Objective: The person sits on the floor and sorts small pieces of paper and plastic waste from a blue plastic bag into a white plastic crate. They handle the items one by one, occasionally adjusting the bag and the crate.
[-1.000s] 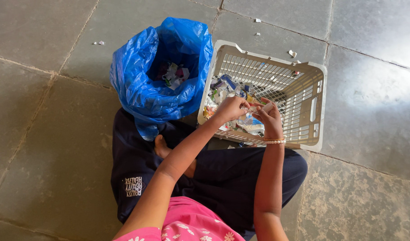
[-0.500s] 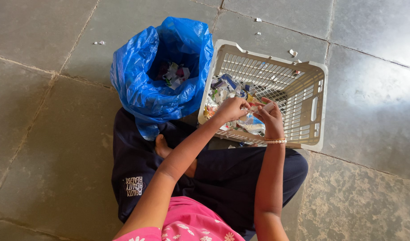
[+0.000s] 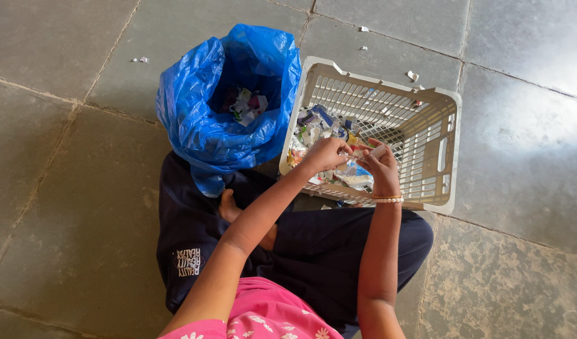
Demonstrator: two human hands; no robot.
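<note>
step in hand: the person seems to be working a small pale piece (image 3: 362, 151) between both hands over the basket (image 3: 448, 157), as if pulling or peeling it apart; too small to tell what it is.
left hand: the left hand (image 3: 326, 154) is curled, fingertips pinched on the near-left end of the piece; forearm runs up from the lower left, wrist slightly bent down.
right hand: the right hand (image 3: 381, 166) is clenched around the other end, thumb toward the left fingers; a bead bracelet (image 3: 387, 199) sits on the wrist, forearm nearly upright in the view.
where the piece is: between the two sets of fingertips, just above the heap of mixed scraps (image 3: 320, 129) lying under and beyond the fingers in the basket.
beside the fingers: an open blue plastic bag (image 3: 200, 119) with a few scraps inside stands to the left of the left hand, touching the basket's left wall.
next move calls for: probably a firm two-sided pinch and a short opposing pull.
</note>
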